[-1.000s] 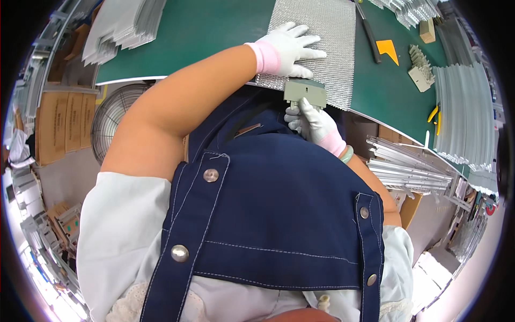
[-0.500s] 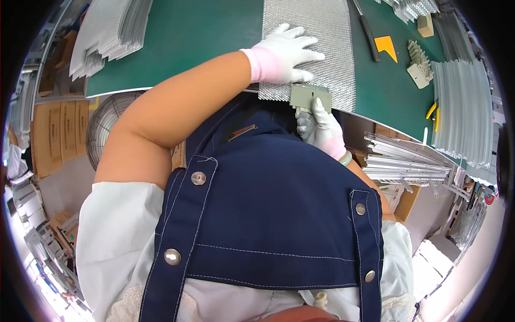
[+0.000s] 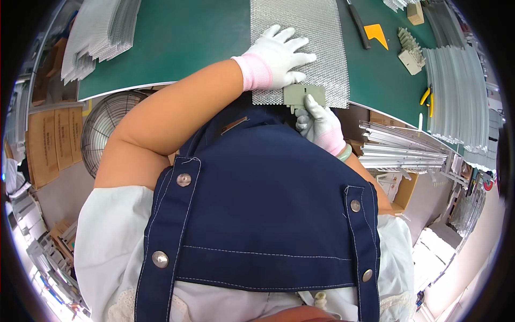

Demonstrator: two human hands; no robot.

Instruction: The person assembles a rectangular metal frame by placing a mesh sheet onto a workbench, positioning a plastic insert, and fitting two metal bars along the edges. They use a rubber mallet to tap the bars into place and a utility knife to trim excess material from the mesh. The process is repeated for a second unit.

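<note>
Head view: block [image 3: 295, 94] juts forward from right grip [image 3: 323, 127], pinched at its near edge; left grip [image 3: 276, 60] spread on mesh [image 3: 328, 64].

A: What colour is the table [image 3: 182, 43]?
B: Deep green, edged in white.
A: And the sheet [image 3: 326, 32]?
B: Silver, in a fine, glinting mesh pattern.
A: The gloves?
B: White on both the left hand [image 3: 278, 59] and the right hand [image 3: 320, 122], with pink cuffs [image 3: 256, 72]. The right looks greyer on its fingers [image 3: 302, 119].
A: The plate [image 3: 300, 94]?
B: Plain grey-green. The bracelet [image 3: 344, 153] is a paler green.
A: The apron [image 3: 273, 204]?
B: Solid navy, crossed by lines of white stitching, with silvery snaps [image 3: 160, 259]. The sleeves [image 3: 112, 225] are whitish.
A: Anything brighter?
B: The pliers [image 3: 431, 103] show yellow, the flat piece [image 3: 377, 35] orange. Duller: boxes [image 3: 44, 147] brown, block [image 3: 415, 14] tan.
</note>
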